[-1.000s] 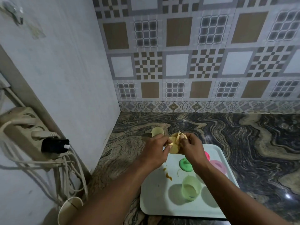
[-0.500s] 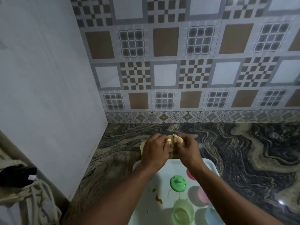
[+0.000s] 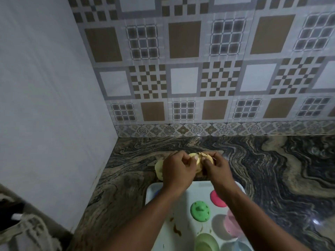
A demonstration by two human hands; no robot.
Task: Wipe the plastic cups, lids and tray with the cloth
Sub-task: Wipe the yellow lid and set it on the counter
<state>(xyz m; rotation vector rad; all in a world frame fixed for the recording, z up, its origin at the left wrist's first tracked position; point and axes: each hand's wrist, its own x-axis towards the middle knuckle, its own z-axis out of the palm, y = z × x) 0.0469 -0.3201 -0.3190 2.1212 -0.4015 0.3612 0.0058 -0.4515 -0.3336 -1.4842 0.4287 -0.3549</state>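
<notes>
My left hand [image 3: 178,171] grips a yellow lid [image 3: 195,161] above the counter, just behind the tray. My right hand [image 3: 218,169] pinches a pale, brown-stained cloth [image 3: 208,157] against that lid. A yellow cup [image 3: 159,169] stands on the counter, partly hidden by my left hand. The white tray [image 3: 159,238] lies below my forearms and carries brown smears [image 3: 176,230]. On it sit a green lid [image 3: 200,211], a red lid [image 3: 216,200], a pink cup [image 3: 233,225], a green cup [image 3: 206,242] and a pale blue cup [image 3: 237,246] cut off by the frame edge.
The dark marbled counter [image 3: 272,169] runs right of the tray. A tiled wall [image 3: 199,78] closes the back and a plain white wall [image 3: 54,105] the left. Cables [image 3: 30,230] hang at the lower left.
The view has tipped upward, so the tray sits lower in frame and the socket strip has left it. Both hands stay together on the yellow lid and cloth, shifting only slightly.
</notes>
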